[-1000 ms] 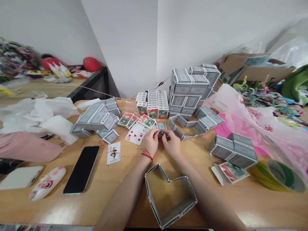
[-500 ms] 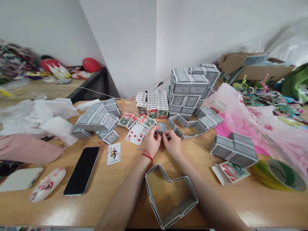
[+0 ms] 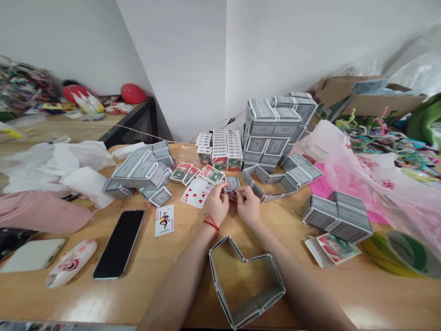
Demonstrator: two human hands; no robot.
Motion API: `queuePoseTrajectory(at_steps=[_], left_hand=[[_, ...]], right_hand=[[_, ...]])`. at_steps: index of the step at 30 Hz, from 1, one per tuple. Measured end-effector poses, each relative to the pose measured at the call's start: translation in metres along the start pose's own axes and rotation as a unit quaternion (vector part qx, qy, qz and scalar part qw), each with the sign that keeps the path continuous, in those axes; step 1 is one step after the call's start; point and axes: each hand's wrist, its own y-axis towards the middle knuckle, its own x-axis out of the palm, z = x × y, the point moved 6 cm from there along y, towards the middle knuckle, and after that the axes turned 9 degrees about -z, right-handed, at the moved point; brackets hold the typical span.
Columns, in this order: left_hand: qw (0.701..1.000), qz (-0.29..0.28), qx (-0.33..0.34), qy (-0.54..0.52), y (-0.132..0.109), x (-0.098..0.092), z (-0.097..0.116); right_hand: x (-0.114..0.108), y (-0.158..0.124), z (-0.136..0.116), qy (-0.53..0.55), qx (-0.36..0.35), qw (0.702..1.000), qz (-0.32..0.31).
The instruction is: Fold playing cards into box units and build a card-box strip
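Observation:
Near the middle of the table, my left hand (image 3: 218,203) and my right hand (image 3: 248,204) are close together, fingertips pinched on a small playing card (image 3: 232,195). The fingers partly cover it, and its face cannot be read. Behind them lies a grey-backed card (image 3: 233,182). Beside my left hand are red heart cards (image 3: 195,193) and red-and-green card boxes (image 3: 211,174). A heart-shaped frame of folded cards (image 3: 271,271) stands between my forearms. A joker card (image 3: 164,220) lies to the left.
Stacked card blocks (image 3: 268,124) rise at the back right, with packed card boxes (image 3: 219,147) beside them. More card blocks stand left (image 3: 138,168) and right (image 3: 337,214). A phone (image 3: 119,243), a patterned white case (image 3: 72,264) and a tape roll (image 3: 382,253) lie around.
My fingertips have moved slightly apart, and more of the card between them shows. The whole view has shifted a little; the other things stay put.

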Motion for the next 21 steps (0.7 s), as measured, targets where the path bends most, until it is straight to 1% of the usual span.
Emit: queuePoseTrajectory(at_steps=[4, 6, 17, 21], left_hand=[[0.999, -0.013, 0.03, -0.011, 0.0, -0.001, 0.007], [0.999, -0.018, 0.034, -0.013, 0.0, 0.0, 0.008], [1.0, -0.016, -0.018, -0.018, 0.001, 0.005, -0.014], [0.999, -0.025, -0.021, -0.005, 0.002, 0.005, -0.017]], right_hand=[[-0.001, 0.0, -0.003, -0.003, -0.007, 1.0, 0.003], [-0.002, 0.0, -0.003, -0.002, -0.011, 1.0, 0.006], [-0.005, 0.0, -0.004, -0.032, -0.017, 0.999, 0.028], [-0.006, 0.0, -0.006, -0.043, -0.02, 0.998, 0.029]])
